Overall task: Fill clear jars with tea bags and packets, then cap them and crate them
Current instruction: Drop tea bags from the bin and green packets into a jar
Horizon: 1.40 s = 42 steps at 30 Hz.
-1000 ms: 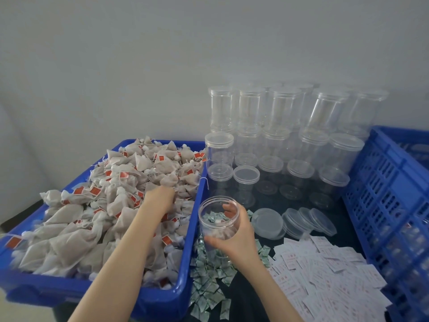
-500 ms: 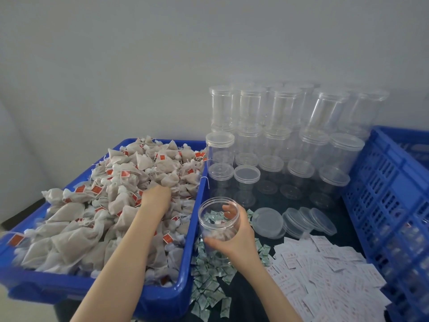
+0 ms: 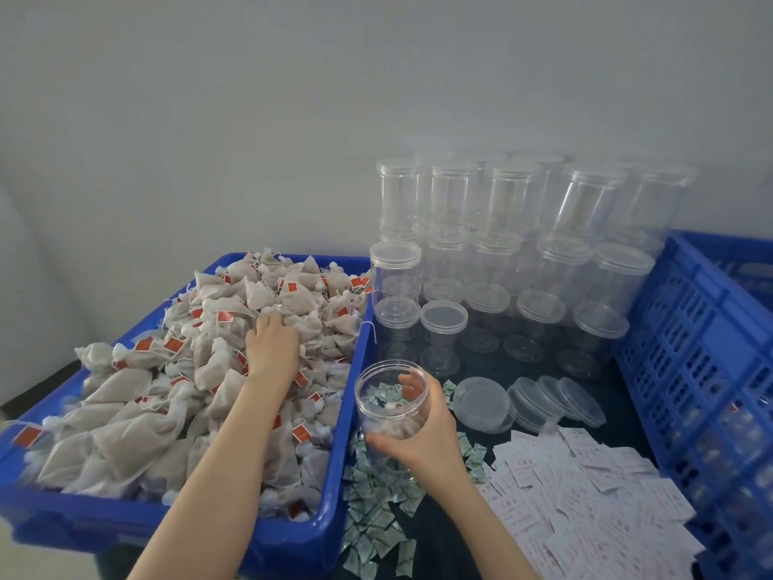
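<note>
Right hand [image 3: 422,433] gripping open clear plastic jar [image 3: 391,406] beside blue tub rim [image 3: 353,370], left hand [image 3: 272,345] fingers buried among white tea bags [image 3: 125,412], grip indeterminate.

Two blue crates [image 3: 690,328], four loose lids [image 3: 481,401], perhaps twenty jars [image 3: 395,270].

left hand [image 3: 272,344] on tea bags [image 3: 175,387] in blue bin [image 3: 322,533], right hand [image 3: 422,433] gripping open clear jar [image 3: 391,406]

The left hand's [image 3: 272,349] fingertips are buried among the tea bags [image 3: 167,391], so its grip cannot be told. The crate [image 3: 702,370] runs off the right edge. Print on the white packets [image 3: 585,496] is too small to read.
</note>
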Tool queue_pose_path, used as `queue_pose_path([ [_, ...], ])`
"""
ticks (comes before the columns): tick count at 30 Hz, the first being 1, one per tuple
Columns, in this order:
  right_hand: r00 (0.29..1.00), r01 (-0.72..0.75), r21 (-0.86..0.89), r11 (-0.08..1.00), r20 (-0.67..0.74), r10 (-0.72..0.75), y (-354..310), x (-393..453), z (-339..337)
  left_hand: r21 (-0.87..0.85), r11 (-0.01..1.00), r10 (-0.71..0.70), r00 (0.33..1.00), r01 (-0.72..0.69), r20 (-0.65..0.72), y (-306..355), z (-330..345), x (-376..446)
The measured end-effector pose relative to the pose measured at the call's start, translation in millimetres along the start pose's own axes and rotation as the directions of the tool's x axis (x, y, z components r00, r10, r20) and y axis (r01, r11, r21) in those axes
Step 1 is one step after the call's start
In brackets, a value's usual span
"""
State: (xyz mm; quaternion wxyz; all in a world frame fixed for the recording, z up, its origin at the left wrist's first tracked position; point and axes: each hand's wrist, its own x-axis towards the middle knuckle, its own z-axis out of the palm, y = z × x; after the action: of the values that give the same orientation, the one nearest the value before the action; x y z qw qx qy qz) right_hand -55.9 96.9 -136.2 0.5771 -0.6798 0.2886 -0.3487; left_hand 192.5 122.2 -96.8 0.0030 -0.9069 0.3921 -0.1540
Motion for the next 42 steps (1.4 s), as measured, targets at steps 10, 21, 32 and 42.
queue_pose_path([
  [10, 1.000, 0.009, 0.007, 1.000, -0.002, -0.009, 2.1, 4.5, 4.6, -0.778, 0.628, -0.039, 0.998, -0.017, -0.053, 13.2, -55.4, -2.6],
  [21, 0.999, 0.044, 0.016, 0.999, -0.017, -0.043, 4.6, 5.0, 8.8, -0.934, 0.277, 0.511, 0.858, -0.227, -0.057, 31.8, -115.0, -41.2],
  [32, 0.995, 0.092, 0.014, 0.996, -0.031, -0.092, 1.4, 3.1, 6.9, -0.450, 0.656, 0.750, 0.590, -0.606, 0.298, 75.4, -98.2, -57.4],
  [42, 0.995, 0.086, -0.013, 0.996, -0.050, -0.087, 3.3, 3.0, -0.3, -0.587, 0.804, 0.107, 0.994, -0.093, -0.010, 35.0, -55.9, 16.1],
])
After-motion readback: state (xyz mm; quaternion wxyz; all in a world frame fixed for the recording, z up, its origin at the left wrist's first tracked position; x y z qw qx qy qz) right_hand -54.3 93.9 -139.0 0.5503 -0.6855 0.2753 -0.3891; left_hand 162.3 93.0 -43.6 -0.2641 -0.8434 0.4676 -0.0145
